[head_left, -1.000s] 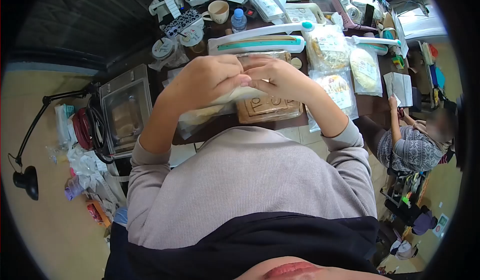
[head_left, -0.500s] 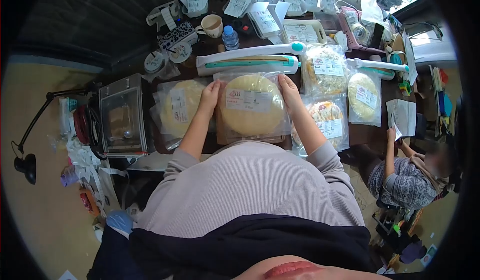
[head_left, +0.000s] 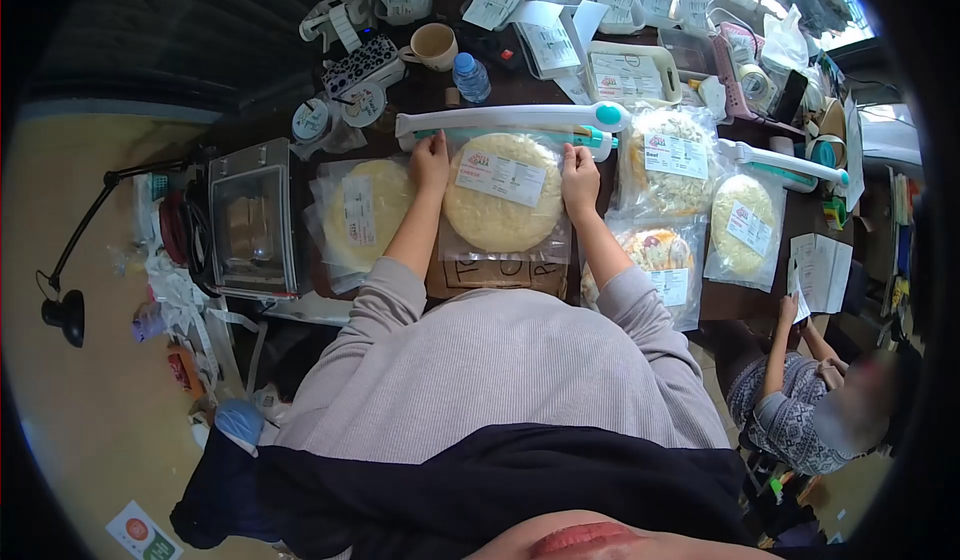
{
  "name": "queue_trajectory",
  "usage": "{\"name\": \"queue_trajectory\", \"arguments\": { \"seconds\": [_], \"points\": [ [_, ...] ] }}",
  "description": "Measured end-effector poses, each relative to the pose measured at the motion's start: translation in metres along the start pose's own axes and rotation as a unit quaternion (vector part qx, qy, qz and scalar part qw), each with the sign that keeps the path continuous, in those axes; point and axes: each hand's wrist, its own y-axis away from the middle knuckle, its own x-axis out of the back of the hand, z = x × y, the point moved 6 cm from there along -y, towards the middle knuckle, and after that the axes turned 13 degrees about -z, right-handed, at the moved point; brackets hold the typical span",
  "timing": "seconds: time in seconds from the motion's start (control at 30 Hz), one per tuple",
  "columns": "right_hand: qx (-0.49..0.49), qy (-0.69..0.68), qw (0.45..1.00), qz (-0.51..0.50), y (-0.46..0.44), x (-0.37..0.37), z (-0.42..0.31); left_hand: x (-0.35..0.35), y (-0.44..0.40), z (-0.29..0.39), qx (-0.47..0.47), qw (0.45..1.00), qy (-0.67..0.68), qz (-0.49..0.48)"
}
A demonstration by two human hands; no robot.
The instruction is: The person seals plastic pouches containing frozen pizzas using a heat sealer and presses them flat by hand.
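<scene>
A clear bag with a round pale flatbread and a white label [head_left: 503, 192] is held at its upper corners. My left hand [head_left: 430, 163] grips its left edge and my right hand [head_left: 580, 182] its right edge. The bag's top lies at a white and teal bag sealer [head_left: 520, 117], whose long arm runs across above it. Under the bag's lower end shows a brown cardboard piece with dark letters [head_left: 500, 275]. Left of my left hand are more bagged round breads [head_left: 368, 215]. Bagged topped pizzas [head_left: 668, 165] lie beyond my right hand.
At the left stands a clear-lidded machine [head_left: 250, 222]. A mug [head_left: 433, 47], a blue-capped bottle [head_left: 470, 78] and trays of labels [head_left: 550, 48] stand at the back. Another bagged bread [head_left: 743, 225] and a smaller sealer [head_left: 785, 163] lie right. A co-worker [head_left: 800, 400] holds papers.
The hands, earlier together above the table, have moved apart and now hold the labelled bag by its sides. Since half a second ago the bag has shifted slightly up, showing more lettered cardboard.
</scene>
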Motion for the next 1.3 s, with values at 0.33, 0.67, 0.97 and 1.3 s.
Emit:
{"name": "queue_trajectory", "arguments": {
  "seconds": [0.33,0.67,0.97,1.3],
  "points": [
    [0.419,0.078,0.903,-0.053,0.029,0.057,-0.165,-0.002,0.112,0.101,-0.374,0.901,-0.155,-0.156],
    [0.046,0.434,0.775,-0.458,-0.079,-0.068,-0.144,-0.054,0.133,0.098,-0.320,0.845,-0.344,-0.256],
    [0.076,0.396,0.827,-0.393,-0.086,-0.087,-0.114,-0.052,0.135,0.096,-0.338,0.853,-0.324,-0.232],
    [0.069,0.400,0.832,-0.378,-0.090,-0.089,-0.111,0.033,0.200,0.034,-0.181,0.932,-0.219,-0.223]
  ]
}}
